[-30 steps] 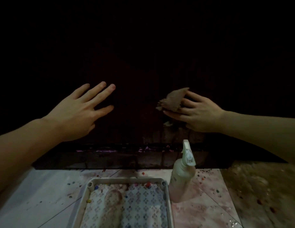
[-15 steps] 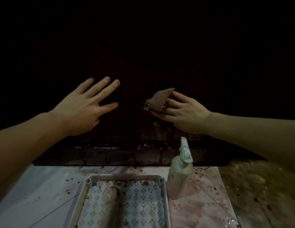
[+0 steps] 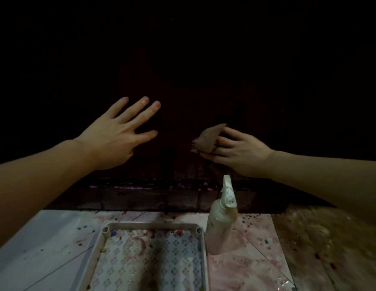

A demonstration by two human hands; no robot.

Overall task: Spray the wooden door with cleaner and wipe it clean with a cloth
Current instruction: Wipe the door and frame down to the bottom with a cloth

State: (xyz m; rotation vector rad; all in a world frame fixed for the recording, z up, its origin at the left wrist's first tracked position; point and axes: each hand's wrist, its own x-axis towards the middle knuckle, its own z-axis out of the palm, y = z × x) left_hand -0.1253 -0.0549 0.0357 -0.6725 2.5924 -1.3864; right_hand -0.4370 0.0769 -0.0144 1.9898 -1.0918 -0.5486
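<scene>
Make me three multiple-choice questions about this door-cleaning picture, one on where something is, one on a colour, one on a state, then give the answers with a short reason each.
1. Where does the spray bottle stand?
A. On the floor, right of the tray
B. Inside the tray
C. In the left hand

2. What colour is the cloth?
A. Bright blue
B. Brown
C. Yellow

3. What is the right hand doing?
A. Resting open and empty
B. Squeezing the bottle trigger
C. Gripping the cloth at the door

Answers: 1 A, the bottle stands upright on the tiles beside the tray's right rim. 2 B, the bunched cloth looks dull brown. 3 C, its fingers are closed around the cloth.
</scene>
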